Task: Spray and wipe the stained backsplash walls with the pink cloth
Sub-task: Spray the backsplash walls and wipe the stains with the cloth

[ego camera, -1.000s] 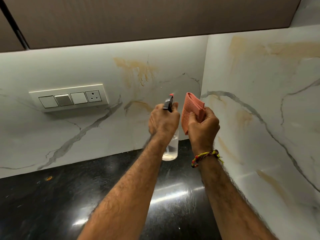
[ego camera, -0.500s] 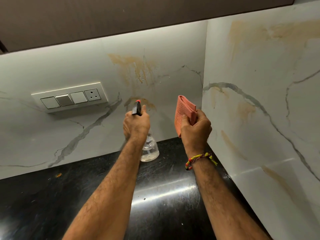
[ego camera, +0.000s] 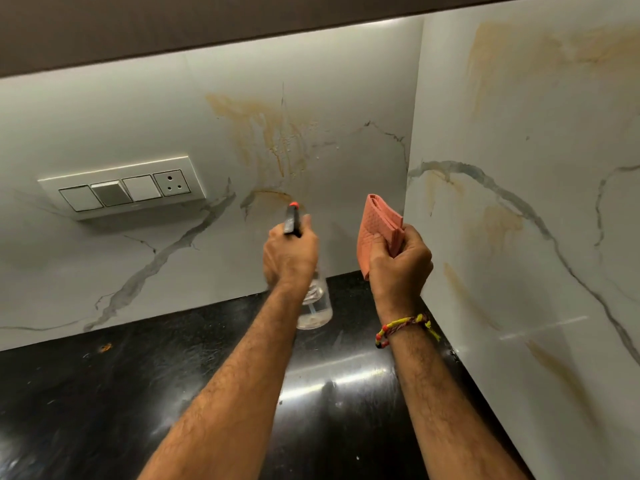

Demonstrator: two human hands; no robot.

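My left hand (ego camera: 289,254) grips a clear spray bottle (ego camera: 316,304) with a black head and red nozzle, aimed at the back backsplash wall (ego camera: 311,81). Yellow-brown stains (ego camera: 266,133) run down that wall just above the nozzle, with wet droplets among them. My right hand (ego camera: 398,268) holds the folded pink cloth (ego camera: 379,225) upright, close to the corner. The right backsplash wall (ego camera: 519,271) carries several more brown streaks (ego camera: 502,226).
A white switch panel with a socket (ego camera: 124,190) is mounted on the back wall at the left. The black glossy countertop (ego camera: 138,393) lies below, with a small orange speck (ego camera: 105,347). A dark cabinet underside (ego camera: 173,22) hangs overhead.
My left hand has swung the spray bottle leftward from beside the cloth toward the stains on the back wall. Wet drips now show in the stain. The cloth hand has barely moved.
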